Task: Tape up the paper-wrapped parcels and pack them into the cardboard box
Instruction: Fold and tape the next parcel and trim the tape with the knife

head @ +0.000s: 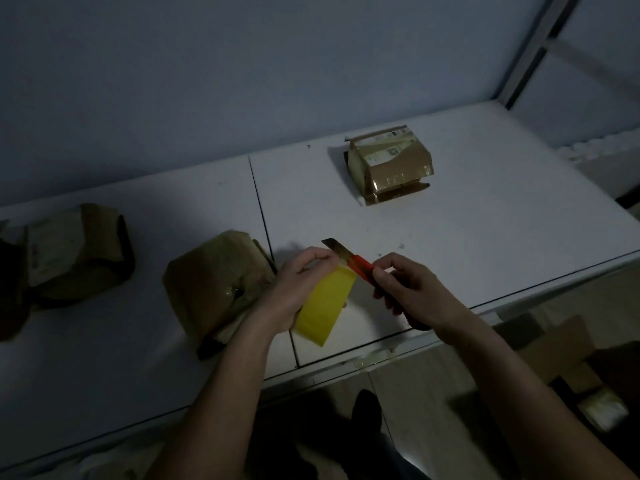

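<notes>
The left hand [298, 285] grips a roll of yellow packing tape [325, 306] near the front edge of the white counter [485, 244], thumb and fingers pinching its free end. The right hand [401, 282] is clamped on an orange-handled utility knife [356, 263], whose extended blade lies against that tape end, very close to the left fingertips. A slip could nick them, probably if the tape is slack. Just left of the roll lies a brown paper-wrapped parcel [214, 289]; another crumpled parcel [76, 251] sits further left. A taped cardboard box [388, 161] stands far right, well apart. The counter is scuffed, with panel seams, against a plain bluish wall in dim light. More cardboard lies on the floor, near right.
</notes>
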